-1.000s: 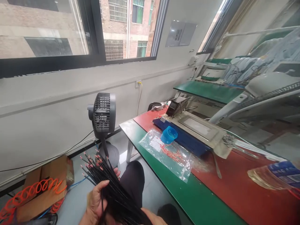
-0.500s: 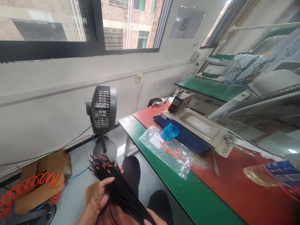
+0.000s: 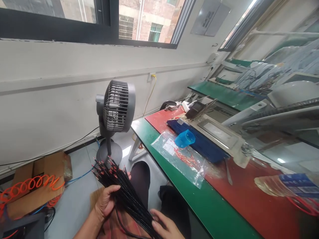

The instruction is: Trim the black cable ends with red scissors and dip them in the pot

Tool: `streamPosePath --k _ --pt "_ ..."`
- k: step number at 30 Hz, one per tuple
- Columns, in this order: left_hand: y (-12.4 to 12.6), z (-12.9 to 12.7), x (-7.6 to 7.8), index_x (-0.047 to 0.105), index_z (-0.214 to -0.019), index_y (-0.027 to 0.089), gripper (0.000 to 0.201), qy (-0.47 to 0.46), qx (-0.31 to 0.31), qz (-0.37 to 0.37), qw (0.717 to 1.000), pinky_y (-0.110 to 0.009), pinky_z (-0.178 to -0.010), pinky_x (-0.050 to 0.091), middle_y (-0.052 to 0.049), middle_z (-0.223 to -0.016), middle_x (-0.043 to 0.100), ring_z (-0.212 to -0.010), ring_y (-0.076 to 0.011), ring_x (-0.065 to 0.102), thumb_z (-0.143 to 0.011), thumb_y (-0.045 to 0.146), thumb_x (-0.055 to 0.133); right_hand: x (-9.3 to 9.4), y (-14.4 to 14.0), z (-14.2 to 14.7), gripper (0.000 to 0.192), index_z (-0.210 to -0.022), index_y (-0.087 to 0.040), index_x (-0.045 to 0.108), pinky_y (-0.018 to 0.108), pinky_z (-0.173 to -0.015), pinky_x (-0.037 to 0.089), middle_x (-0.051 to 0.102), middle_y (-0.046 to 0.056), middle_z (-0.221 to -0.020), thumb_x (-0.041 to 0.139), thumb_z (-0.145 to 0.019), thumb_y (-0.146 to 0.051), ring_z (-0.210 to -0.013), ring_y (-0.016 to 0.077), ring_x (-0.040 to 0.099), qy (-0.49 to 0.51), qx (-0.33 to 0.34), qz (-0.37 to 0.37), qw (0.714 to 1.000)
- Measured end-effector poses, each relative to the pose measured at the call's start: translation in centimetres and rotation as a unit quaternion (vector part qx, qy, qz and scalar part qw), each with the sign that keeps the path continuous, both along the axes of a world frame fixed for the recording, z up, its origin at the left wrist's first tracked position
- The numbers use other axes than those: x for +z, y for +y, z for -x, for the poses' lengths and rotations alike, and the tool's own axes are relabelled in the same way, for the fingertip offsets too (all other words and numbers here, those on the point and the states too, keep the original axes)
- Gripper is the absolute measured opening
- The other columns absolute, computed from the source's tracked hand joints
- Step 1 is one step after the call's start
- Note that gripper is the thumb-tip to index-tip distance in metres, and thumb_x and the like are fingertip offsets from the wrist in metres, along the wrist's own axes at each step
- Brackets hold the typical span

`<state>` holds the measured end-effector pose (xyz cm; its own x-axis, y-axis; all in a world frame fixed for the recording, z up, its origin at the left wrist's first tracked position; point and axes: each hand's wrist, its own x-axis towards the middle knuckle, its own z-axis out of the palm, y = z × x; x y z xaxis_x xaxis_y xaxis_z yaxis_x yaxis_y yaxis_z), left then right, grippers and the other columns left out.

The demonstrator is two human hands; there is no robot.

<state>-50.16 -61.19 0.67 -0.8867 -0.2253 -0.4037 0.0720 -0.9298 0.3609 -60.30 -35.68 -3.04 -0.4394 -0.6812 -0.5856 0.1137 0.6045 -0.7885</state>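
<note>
Desk (image 3: 199, 202) sits right of the wire bundle (image 3: 124, 191), green strip at its near edge, red mat behind. Fan (image 3: 116, 111) stands on the floor just beyond the bundle's tips. Cardboard box (image 3: 37, 194) with an orange coiled hose (image 3: 27, 186) lies well left of the bundle. Plastic bag (image 3: 184, 159) with small red parts lies on the desk right of the bundle, blue cup (image 3: 184, 138) at its far edge.

Risk: bundle is loose and fanned at the red-tipped end, so single wires could slip out and drop to the floor if the grip eases. Tips point toward the fan; they could snag its grille if pushed forward.

Bundle runs diagonally over the lap, tips up-left. Left hand (image 3: 106, 202) is wrapped around it mid-length, thumb over the top. Right hand (image 3: 165, 227) has its fingers curled on the lower end, near the frame's bottom edge.
</note>
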Motion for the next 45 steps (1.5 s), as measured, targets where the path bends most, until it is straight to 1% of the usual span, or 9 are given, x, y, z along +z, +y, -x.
streamPosePath --k 4,9,15,22,28,33,36,40,45 --pt "-0.1 0.2 0.1 0.072 -0.093 0.017 0.034 -0.040 0.022 -0.018 0.999 -0.041 -0.105 0.039 -0.005 -0.094 0.073 -0.108 -0.0254 0.059 -0.064 0.004 0.058 1.0 -4.0 1.0 0.058 -0.115 -0.018 0.062 0.035 -0.102 0.033 0.059 0.008 -0.120 0.054 -0.077 -0.060 -0.116 0.0254 0.049 -0.021 -0.039 0.043 0.998" --pt "-0.3 0.1 -1.4 0.070 -0.057 0.014 0.019 -0.128 0.063 -0.022 0.990 -0.040 -0.094 0.050 -0.003 -0.060 0.071 -0.072 -0.0235 0.069 -0.060 -0.002 0.060 -1.1 -6.4 0.6 0.049 -0.089 -0.015 0.066 0.030 -0.076 0.043 0.065 0.004 -0.081 0.065 -0.068 -0.059 -0.081 0.0199 0.058 -0.182 -0.161 0.087 0.966" --pt "-0.8 0.5 -3.2 0.071 -0.071 0.011 0.021 -0.168 0.063 -0.032 0.983 -0.044 -0.091 0.051 -0.007 -0.068 0.073 -0.086 -0.0292 0.068 -0.057 0.000 0.061 -0.2 -5.4 1.4 0.037 -0.078 -0.013 0.066 0.020 -0.059 0.036 0.058 0.000 -0.066 0.072 -0.067 -0.048 -0.060 0.0101 0.048 -0.238 -0.250 0.159 0.925" --pt "-1.2 1.8 -3.1 0.068 -0.099 0.021 0.033 -0.138 0.053 -0.038 0.988 -0.035 -0.099 0.045 -0.001 -0.101 0.072 -0.105 -0.0230 0.060 -0.067 0.013 0.065 1.1 -5.1 2.8 0.035 -0.082 -0.014 0.064 0.023 -0.065 0.036 0.054 0.000 -0.070 0.071 -0.069 -0.046 -0.066 0.0116 0.046 -0.198 -0.247 0.143 0.938" --pt "-4.5 -0.2 -1.8 0.068 -0.091 0.013 0.023 -0.273 -0.091 0.051 0.956 -0.031 -0.081 0.053 -0.009 -0.093 0.073 -0.089 -0.0225 0.066 -0.072 0.025 0.070 2.9 -6.4 3.4 0.035 -0.080 -0.014 0.062 0.023 -0.064 0.033 0.050 0.000 -0.070 0.063 -0.074 -0.048 -0.066 0.0120 0.042 -0.136 -0.165 0.143 0.966" --pt "-7.2 -1.2 2.8 0.065 -0.070 0.009 0.048 -0.323 -0.323 0.336 0.824 -0.018 -0.043 0.039 -0.015 -0.066 0.070 -0.050 -0.0143 0.062 -0.074 0.057 0.059 3.7 -7.6 3.8 0.039 -0.077 -0.013 0.065 0.027 -0.071 0.036 0.053 0.003 -0.077 0.056 -0.078 -0.051 -0.076 0.0171 0.048 -0.039 -0.111 0.153 0.981" --pt "-6.4 0.9 4.7 0.067 -0.081 0.009 0.043 -0.238 -0.316 0.321 0.861 -0.017 -0.046 0.039 -0.015 -0.073 0.071 -0.054 -0.0133 0.062 -0.078 0.051 0.058 4.1 -8.0 3.7 0.042 -0.078 -0.013 0.066 0.027 -0.070 0.037 0.052 0.004 -0.076 0.053 -0.080 -0.053 -0.076 0.0177 0.048 -0.006 -0.102 0.160 0.982" --pt "-4.0 5.6 4.4 0.063 -0.106 0.011 0.045 -0.171 -0.330 0.270 0.888 -0.018 -0.043 0.040 -0.017 -0.099 0.069 -0.066 -0.0163 0.065 -0.075 0.043 0.065 5.0 -7.7 3.6 0.043 -0.081 -0.015 0.066 0.027 -0.069 0.037 0.052 0.004 -0.078 0.050 -0.082 -0.054 -0.075 0.0169 0.049 0.022 -0.095 0.191 0.977" --pt "-1.7 10.1 3.9 0.048 -0.124 0.013 0.059 -0.141 -0.253 0.179 0.940 -0.029 -0.079 0.049 -0.017 -0.110 0.065 -0.095 -0.0219 0.063 -0.072 0.030 0.071 5.7 -6.7 3.8 0.046 -0.080 -0.016 0.067 0.027 -0.069 0.037 0.055 0.006 -0.079 0.045 -0.084 -0.056 -0.075 0.0178 0.051 0.083 -0.070 0.211 0.972"
